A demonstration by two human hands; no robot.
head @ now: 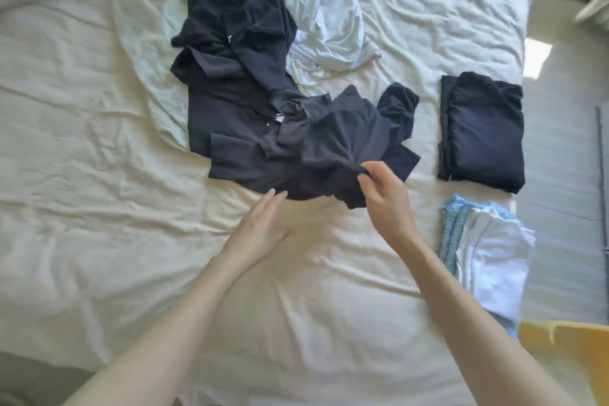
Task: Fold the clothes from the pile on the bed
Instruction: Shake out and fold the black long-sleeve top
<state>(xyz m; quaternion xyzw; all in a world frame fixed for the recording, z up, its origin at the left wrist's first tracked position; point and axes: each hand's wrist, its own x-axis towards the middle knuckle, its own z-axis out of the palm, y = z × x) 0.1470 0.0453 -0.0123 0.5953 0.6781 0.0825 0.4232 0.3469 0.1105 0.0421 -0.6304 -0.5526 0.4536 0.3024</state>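
Head view looks down on a bed covered with a rumpled cream sheet, where the right hand pinches the near edge of a dark shirt between thumb and curled fingers and lifts that edge slightly off the sheet. Left hand is spread flat, fingers straight and together, with its tips just at the shirt's near hem; whether they touch the cloth I cannot tell. This shirt lies at the near end of the pile, a tangle of dark garments running away up the middle of the bed, with a pale blue garment bunched just beside it on the right and a pale lacy piece on its left. Soft, light and limp, the cloth will likely sag and twist wherever it is unsupported, so a sound hold would be two points along a hem or at the shoulders, to shake it flat. It looks partly tangled with the next dark piece and may drag it along. Right of the pile, well apart, sit a folded dark garment and, nearer, a folded white and blue stack. Grey floor runs beyond the bed's right edge, with a yellow thing at the near corner.
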